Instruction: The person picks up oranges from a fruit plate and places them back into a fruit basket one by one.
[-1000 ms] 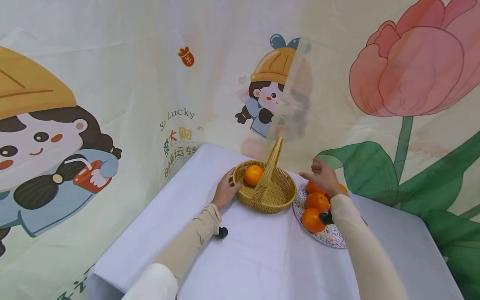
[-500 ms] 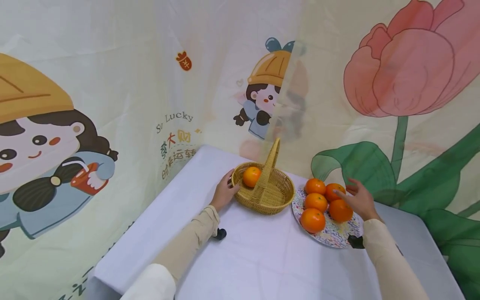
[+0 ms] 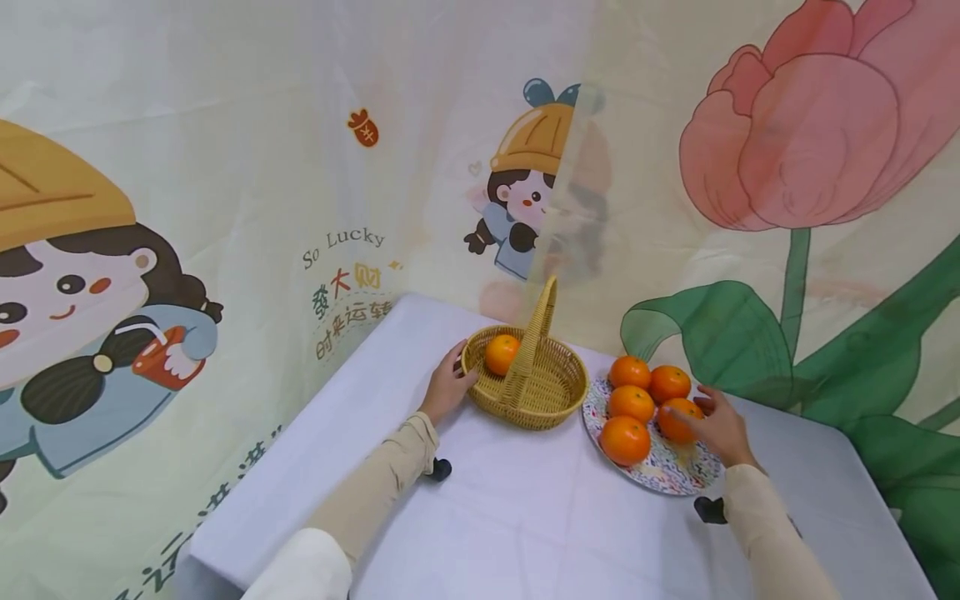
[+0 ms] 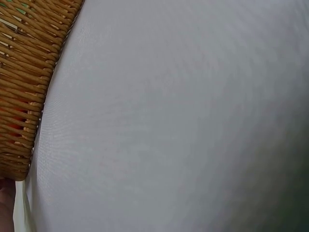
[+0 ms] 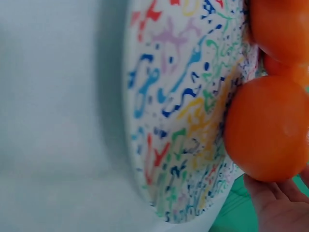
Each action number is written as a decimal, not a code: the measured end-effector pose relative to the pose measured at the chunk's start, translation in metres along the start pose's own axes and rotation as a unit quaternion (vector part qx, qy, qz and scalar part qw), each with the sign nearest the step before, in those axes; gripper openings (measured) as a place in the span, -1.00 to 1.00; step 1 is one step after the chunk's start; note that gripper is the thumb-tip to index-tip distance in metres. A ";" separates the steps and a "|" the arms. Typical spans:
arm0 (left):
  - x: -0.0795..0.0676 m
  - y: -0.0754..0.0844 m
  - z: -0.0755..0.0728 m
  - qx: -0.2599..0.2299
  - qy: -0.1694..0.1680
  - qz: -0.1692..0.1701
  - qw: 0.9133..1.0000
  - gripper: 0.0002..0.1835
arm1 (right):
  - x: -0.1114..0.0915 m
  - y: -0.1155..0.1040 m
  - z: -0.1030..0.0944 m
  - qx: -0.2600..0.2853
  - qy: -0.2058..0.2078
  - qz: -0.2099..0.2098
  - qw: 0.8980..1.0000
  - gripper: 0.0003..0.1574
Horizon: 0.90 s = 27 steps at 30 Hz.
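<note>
A wicker basket [image 3: 558, 392] with a tall arched handle stands on the table and has one orange [image 3: 502, 354] inside. At its left side, my left hand [image 3: 446, 385] grips the basket, fingers on the outer wall; the left wrist view shows the woven side close up. To the right lies a patterned plate [image 3: 660, 477] with several oranges. My right hand [image 3: 723, 427] has its thumb and fingers around the rightmost orange [image 3: 678, 423], which sits on the plate. In the right wrist view, fingers [image 5: 270, 198] touch the lower edge of that orange.
The other oranges [image 3: 626, 440] sit close together on the plate's left and far parts. A white cloth covers the table [image 3: 517, 517]. Printed curtains [image 3: 420, 167] hang right behind the table's far edges. Black wrist-worn pieces [image 3: 442, 470] show at both wrists.
My right hand has moved from above the far oranges to the right and down, and now its fingers close around the rightmost orange. The left hand stays at the basket.
</note>
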State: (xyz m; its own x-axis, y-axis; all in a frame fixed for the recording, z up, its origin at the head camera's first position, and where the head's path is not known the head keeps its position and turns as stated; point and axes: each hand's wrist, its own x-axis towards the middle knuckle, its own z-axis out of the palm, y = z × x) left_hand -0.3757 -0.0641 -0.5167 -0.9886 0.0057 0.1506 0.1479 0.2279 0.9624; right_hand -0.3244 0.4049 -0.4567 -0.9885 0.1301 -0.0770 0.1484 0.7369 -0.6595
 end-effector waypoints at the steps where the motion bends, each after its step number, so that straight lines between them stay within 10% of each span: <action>1: 0.000 0.000 0.000 -0.001 0.000 -0.001 1.000 -0.24 | 0.000 0.001 0.002 -0.004 -0.001 0.002 1.000 0.39; 27: 0.002 -0.006 0.001 -0.003 -0.005 -0.005 1.000 -0.24 | -0.010 0.013 0.010 -0.014 -0.019 0.034 0.999 0.36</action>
State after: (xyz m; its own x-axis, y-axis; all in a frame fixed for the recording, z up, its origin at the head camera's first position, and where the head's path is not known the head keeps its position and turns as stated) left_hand -0.3787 -0.0647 -0.5225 -0.9904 0.0135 0.1377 0.1372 0.2224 0.9652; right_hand -0.3129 0.4068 -0.4724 -0.9765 0.1558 -0.1487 0.2150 0.7452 -0.6312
